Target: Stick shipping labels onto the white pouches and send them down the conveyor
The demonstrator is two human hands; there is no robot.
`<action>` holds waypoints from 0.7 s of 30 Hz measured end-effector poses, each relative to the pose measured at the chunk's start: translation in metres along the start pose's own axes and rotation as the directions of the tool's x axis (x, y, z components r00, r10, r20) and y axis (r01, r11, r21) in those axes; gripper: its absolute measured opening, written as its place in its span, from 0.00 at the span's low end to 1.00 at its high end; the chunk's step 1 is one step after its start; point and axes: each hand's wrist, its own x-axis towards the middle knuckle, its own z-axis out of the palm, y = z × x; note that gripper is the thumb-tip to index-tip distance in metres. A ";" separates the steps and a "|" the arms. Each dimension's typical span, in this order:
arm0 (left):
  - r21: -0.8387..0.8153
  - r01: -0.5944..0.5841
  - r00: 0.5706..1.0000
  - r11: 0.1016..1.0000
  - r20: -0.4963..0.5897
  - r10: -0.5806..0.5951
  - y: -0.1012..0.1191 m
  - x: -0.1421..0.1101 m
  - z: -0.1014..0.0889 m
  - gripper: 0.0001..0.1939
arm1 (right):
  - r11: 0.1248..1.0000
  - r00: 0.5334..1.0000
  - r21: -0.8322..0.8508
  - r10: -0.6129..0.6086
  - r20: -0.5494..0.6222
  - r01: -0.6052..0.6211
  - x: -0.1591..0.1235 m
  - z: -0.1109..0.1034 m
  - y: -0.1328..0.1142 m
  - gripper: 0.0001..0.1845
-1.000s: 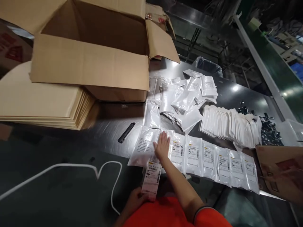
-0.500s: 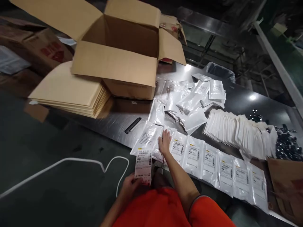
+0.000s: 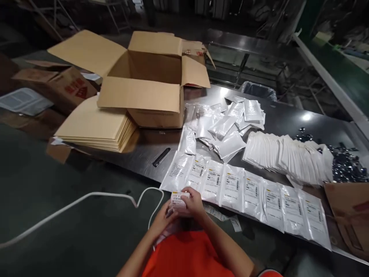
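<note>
A strip of printed labels (image 3: 179, 200) is gripped between the fingers of the left hand (image 3: 163, 217) and right hand (image 3: 193, 204) just off the table (image 3: 144, 148) edge, where a label might be creased or stuck askew on the overlapping white pouches (image 3: 230, 186).

The desk (image 3: 288, 119) is seen to be bare metal, smooth and polished, with lamp glare mirrored at the right of the frame. The row of pouches (image 3: 245, 192) along its near edge is made of glossy white plastic film, each faced with a matt paper label. The open box (image 3: 144, 96) at upper centre is of matt brown corrugated cardboard, as is the stack of flat sheets (image 3: 95, 127) to its left. A matt paper label strip (image 3: 178, 200) is held at lower centre.
</note>
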 end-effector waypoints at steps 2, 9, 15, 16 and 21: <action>-0.086 -0.017 0.999 0.996 -0.038 0.014 0.011 0.014 -0.010 0.39 | 1.000 0.998 0.004 -0.014 0.058 0.014 -0.006 0.010 -0.008 0.11; -0.147 0.066 0.997 0.987 0.056 -0.058 0.035 0.056 -0.053 0.26 | 0.988 0.984 -0.153 -0.017 -0.176 -0.011 0.014 0.060 -0.011 0.10; -0.175 0.253 0.960 0.952 0.166 -0.225 0.003 0.064 -0.070 0.31 | 0.974 0.881 -0.146 0.088 -0.465 -0.174 0.103 0.057 0.017 0.08; -0.164 0.277 0.953 0.947 0.177 -0.248 -0.003 0.065 -0.074 0.31 | 0.964 0.864 -0.169 0.099 -0.494 -0.207 0.117 0.056 0.022 0.07; -0.080 0.344 0.922 0.935 0.214 -0.321 -0.031 0.074 -0.092 0.32 | 0.869 0.860 -0.406 0.042 -0.508 -0.282 0.154 0.064 0.043 0.07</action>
